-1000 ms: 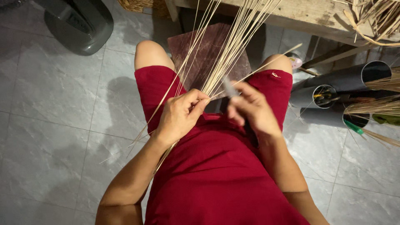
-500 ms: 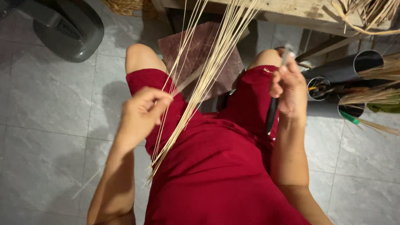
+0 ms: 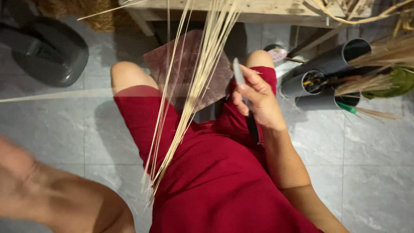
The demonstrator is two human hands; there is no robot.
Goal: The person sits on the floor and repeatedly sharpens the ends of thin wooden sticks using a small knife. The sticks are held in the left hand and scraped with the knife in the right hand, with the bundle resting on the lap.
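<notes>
Sitting low above a grey tiled floor (image 3: 51, 129), the person wears a red garment (image 3: 215, 181) that fills the nearest part of the view. At the lower left, the left arm is very close to the camera and blurred. The left hand (image 3: 8, 172) is at the edge of the frame, and it is not possible to tell if it is spread or closed.

A little farther, the right hand (image 3: 254, 101) is raised over the right thigh. Its fingers are curled tight around a knife (image 3: 243, 95) with a dark handle, and the pale blade points up, away from the body. The thumb lies along the side of the blade.

Between the two thighs, a bundle of thin pale straw strips (image 3: 194, 90) hangs down. The strips come from the top of the view, cross the lap, and their loose ends spread over the red cloth near the left thigh. The right hand is just beside the bundle but is not touching it.

Under the strips, a brown square board (image 3: 215, 77) lies between the knees.

Farther to the right, three grey tubes (image 3: 327, 69) lie on the floor with dry stalks inside. At the far left stands a dark round object (image 3: 51, 56). At the top, the edge of a wooden counter (image 3: 267, 8) shows.
</notes>
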